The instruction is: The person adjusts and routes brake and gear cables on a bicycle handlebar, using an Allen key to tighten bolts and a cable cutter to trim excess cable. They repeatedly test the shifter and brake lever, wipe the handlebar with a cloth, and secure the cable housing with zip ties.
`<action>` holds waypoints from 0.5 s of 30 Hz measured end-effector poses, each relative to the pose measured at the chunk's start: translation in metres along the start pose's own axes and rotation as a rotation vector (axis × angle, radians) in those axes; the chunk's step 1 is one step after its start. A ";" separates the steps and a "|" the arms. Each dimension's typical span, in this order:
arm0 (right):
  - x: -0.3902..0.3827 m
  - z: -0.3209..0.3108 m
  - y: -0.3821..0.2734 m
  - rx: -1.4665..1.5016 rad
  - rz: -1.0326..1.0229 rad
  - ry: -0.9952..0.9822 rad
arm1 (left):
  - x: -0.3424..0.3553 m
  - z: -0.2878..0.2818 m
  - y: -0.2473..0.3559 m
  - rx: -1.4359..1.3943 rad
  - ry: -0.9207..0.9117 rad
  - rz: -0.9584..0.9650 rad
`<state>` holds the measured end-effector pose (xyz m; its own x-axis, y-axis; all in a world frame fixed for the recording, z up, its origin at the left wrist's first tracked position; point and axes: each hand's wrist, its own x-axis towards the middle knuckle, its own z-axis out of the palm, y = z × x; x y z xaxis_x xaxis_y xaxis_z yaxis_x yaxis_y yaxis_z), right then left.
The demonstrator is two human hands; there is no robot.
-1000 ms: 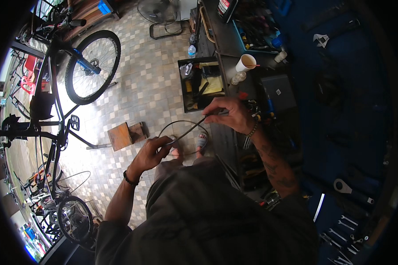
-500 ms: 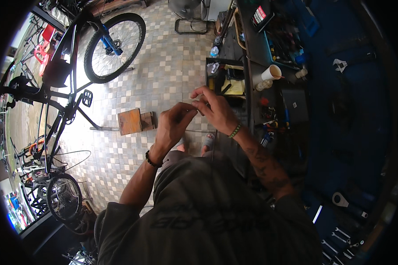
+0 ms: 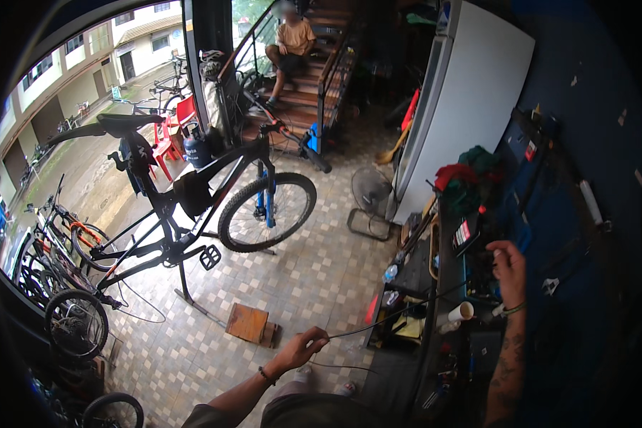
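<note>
Left fingers (image 3: 315,339) pinch thin cable (image 3: 357,331).

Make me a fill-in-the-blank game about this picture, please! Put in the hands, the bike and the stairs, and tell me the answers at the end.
1. The left hand pinches the thin dark cable, while the tattooed forearm belongs to the ____ hand.
2. The lower part of the front fork on the big bicycle is ____.
3. The plastic chairs are ____.
4. The number of people sitting on the stairs is ____.

Missing words: right; blue; red; one.
</note>
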<state>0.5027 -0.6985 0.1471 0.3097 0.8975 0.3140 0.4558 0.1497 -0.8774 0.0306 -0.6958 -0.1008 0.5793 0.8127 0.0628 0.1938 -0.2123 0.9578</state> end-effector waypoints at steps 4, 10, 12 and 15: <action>0.045 -0.031 -0.084 -0.067 -0.157 0.035 | -0.010 -0.022 -0.013 0.063 0.049 0.014; 0.108 -0.066 -0.166 -0.042 -0.289 0.076 | -0.025 -0.030 -0.063 0.351 0.223 0.093; 0.137 -0.090 -0.172 -0.127 -0.384 0.134 | -0.034 -0.031 -0.078 0.386 0.255 0.105; 0.162 -0.139 -0.203 -0.769 -0.906 0.164 | -0.039 -0.017 -0.118 0.491 0.234 0.032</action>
<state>0.5762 -0.6412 0.4263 -0.3044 0.5221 0.7967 0.9247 0.3626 0.1158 -0.0283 -0.6932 -0.2112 0.4099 0.8890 0.2042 0.5584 -0.4216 0.7144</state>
